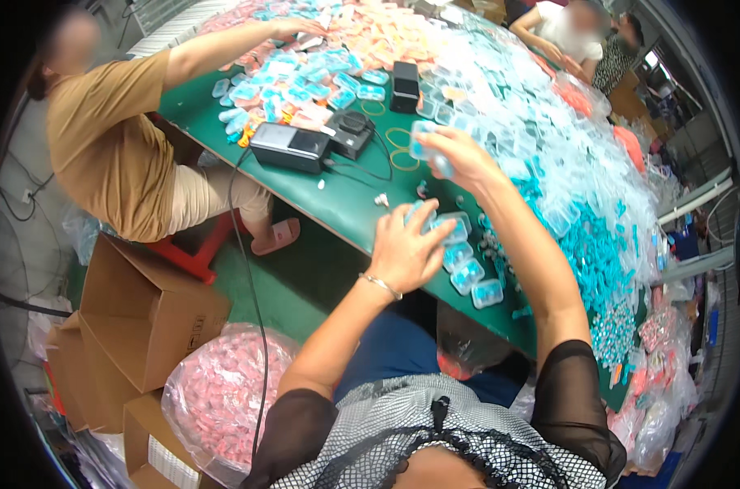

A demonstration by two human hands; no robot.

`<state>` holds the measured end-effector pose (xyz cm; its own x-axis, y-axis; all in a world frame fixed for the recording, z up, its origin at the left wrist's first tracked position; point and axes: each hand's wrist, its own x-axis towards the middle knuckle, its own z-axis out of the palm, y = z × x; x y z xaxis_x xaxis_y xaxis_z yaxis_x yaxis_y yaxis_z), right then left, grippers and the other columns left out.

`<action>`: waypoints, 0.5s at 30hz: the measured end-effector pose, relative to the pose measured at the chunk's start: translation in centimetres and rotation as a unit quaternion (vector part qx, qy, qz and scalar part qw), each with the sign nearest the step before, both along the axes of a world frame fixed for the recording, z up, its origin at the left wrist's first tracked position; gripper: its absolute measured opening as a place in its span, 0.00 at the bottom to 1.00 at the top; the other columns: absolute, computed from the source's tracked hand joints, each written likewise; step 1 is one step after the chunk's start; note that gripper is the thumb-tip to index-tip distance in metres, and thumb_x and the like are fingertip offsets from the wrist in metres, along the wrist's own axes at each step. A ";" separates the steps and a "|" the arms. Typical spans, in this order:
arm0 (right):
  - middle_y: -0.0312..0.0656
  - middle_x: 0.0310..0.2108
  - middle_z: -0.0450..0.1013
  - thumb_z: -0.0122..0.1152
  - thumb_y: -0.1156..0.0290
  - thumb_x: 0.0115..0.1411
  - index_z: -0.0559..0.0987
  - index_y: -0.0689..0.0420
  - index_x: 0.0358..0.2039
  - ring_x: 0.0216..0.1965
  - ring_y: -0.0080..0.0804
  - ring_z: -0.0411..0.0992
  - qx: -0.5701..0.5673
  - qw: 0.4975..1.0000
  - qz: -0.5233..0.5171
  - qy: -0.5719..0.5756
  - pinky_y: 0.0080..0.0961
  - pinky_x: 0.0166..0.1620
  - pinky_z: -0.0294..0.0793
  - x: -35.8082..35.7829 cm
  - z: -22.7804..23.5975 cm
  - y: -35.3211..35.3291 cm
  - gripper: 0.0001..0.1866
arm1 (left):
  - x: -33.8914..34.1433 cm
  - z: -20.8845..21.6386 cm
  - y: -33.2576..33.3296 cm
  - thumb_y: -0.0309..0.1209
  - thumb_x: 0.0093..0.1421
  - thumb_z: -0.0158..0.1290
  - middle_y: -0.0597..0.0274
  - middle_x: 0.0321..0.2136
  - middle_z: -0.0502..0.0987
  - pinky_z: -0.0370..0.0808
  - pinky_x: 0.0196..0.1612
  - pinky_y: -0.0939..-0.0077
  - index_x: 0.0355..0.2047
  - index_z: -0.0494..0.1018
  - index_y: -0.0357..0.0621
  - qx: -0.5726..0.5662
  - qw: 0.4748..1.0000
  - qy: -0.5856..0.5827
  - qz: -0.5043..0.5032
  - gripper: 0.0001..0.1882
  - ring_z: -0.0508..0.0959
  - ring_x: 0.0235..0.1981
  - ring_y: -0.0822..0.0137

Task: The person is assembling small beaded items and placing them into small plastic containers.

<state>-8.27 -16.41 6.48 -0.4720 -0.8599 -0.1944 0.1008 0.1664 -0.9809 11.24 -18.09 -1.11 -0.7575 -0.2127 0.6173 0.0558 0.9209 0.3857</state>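
Note:
My right hand (461,158) is closed on small clear plastic cases with blue inside, one case (422,138) showing upright at the fingertips and another below it. My left hand (404,251) lies lower on the table, its fingers spread over similar cases and touching them. Part of what is under those fingers is hidden. Beside it a short row of clear cases with blue contents (468,275) runs along the table's near edge. A few tiny pale and dark pieces (381,200) lie close to the left fingertips.
The green table (304,191) holds a black speaker-like box (290,147), rubber bands (399,147), heaps of clear cases (516,122) and teal pieces (590,253). A co-worker in brown (113,138) reaches over the left side. Cardboard boxes (141,318) and a bag of pink pieces (227,391) stand on the floor.

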 end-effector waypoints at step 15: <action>0.38 0.51 0.71 0.66 0.66 0.55 0.75 0.53 0.53 0.54 0.32 0.66 -0.144 0.988 -0.032 0.047 0.44 0.52 0.67 -5.2 3.7 -17.1 0.24 | -1.3 0.2 1.6 0.34 0.45 0.60 0.58 0.54 0.69 0.68 0.39 0.53 0.48 0.75 0.58 0.032 0.998 -0.008 0.061 0.25 0.70 0.46 0.44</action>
<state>-13.47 -33.49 10.19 -0.5323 -0.8404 0.1017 0.0077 -0.1249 -0.9921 9.89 -16.47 -0.94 -0.7326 -0.3429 0.5880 -0.0614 0.8936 0.4447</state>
